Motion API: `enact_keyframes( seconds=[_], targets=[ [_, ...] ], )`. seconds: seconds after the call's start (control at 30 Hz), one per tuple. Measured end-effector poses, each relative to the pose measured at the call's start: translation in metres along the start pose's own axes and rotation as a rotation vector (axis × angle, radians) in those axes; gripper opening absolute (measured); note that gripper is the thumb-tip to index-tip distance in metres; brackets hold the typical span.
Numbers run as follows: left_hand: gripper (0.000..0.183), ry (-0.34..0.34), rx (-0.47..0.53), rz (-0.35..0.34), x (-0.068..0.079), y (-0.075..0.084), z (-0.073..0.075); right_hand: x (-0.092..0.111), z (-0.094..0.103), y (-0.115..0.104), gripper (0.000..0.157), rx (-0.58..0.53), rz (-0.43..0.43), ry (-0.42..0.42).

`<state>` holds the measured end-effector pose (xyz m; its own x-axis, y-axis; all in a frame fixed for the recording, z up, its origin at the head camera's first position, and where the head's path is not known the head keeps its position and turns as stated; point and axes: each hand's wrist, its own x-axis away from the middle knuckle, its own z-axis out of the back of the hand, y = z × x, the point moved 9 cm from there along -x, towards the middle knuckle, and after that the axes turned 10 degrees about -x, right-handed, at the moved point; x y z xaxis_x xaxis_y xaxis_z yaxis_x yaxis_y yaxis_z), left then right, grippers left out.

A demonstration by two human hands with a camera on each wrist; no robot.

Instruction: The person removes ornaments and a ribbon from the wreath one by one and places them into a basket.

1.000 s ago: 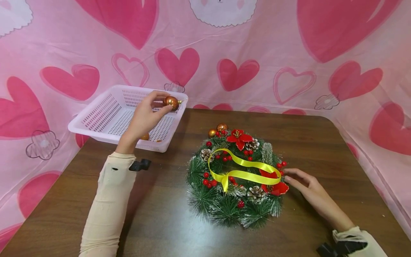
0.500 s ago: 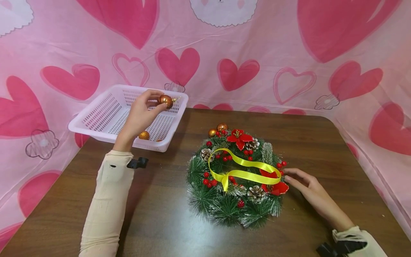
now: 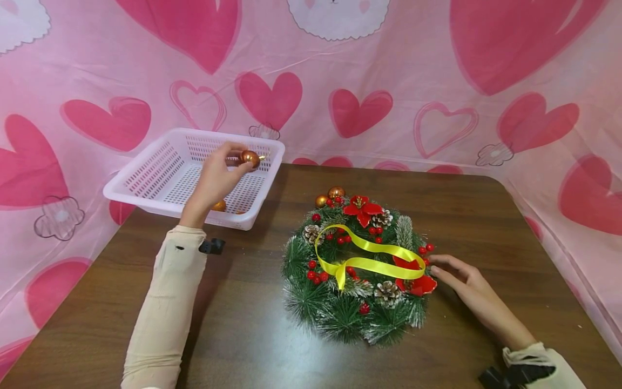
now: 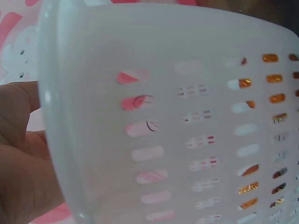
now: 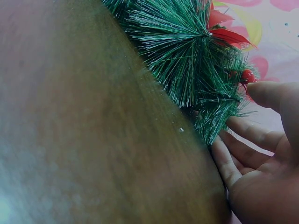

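In the head view my left hand holds a shiny copper Christmas bauble between thumb and fingers, over the white plastic basket. The bauble's gold cap points right. In the left wrist view the basket's wall hides most of this hand. My right hand grips the right edge of a green Christmas wreath, beside a red poinsettia. The right wrist view has the thumb at a red berry, with the fingers at the pine needles.
A yellow ribbon loop lies across the wreath. Two baubles sit at its upper left edge, near a second poinsettia. An orange-gold bauble lies in the basket. A pink heart-print cloth hangs behind the brown table.
My left hand has drawn slightly left and down with the copper bauble, staying over the basket. The right hand and the wreath hold still.
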<state>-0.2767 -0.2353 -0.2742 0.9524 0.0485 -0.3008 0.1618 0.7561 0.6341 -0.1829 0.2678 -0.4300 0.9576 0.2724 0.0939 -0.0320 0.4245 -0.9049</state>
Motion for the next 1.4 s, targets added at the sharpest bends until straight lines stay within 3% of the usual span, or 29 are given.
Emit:
enact_keyframes(
  seconds=[0.5,0.8,1.1,1.27,1.4],
  targets=[
    [0.038,0.054,-0.148,-0.052,-0.003,0.005,-0.012,0.0,0.001,-0.001,0.039,-0.001,0.007,0.0],
    [0.04,-0.03,-0.177,0.002,-0.002,-0.003,-0.023,-0.001,0.001,0.0,0.038,0.011,0.011,0.0],
    [0.043,-0.055,-0.177,0.019,-0.002,-0.006,-0.024,-0.001,0.0,-0.002,0.038,0.008,0.016,0.001],
    [0.043,-0.053,-0.176,0.014,-0.001,0.002,-0.023,-0.001,0.0,0.0,0.039,0.005,0.001,-0.001],
    [0.042,-0.005,-0.16,-0.052,0.003,0.02,-0.022,-0.001,0.0,0.0,0.039,-0.001,0.005,-0.001]
  ],
)
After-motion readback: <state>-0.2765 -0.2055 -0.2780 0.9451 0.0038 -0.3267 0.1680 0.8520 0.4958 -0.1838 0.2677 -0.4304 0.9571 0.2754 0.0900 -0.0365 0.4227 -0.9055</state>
